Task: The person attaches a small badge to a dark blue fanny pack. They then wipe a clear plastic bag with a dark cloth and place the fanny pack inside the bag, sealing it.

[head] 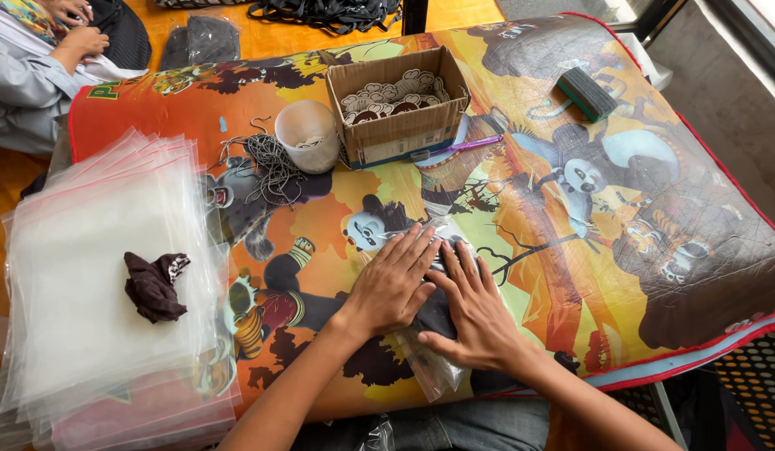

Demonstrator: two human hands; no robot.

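Observation:
My left hand and my right hand lie flat, fingers spread, side by side on a clear plastic bag that holds a dark folded cloth. The bag rests on a colourful cartoon-printed cover over the table, near its front edge. Both palms press on the bag; most of the cloth is hidden under them.
A stack of clear plastic bags with a dark crumpled cloth on top lies at left. Behind are a tangle of grey cord, a white cup, a cardboard box of small pieces, a purple pen and a green block. Another person's hands work at far left.

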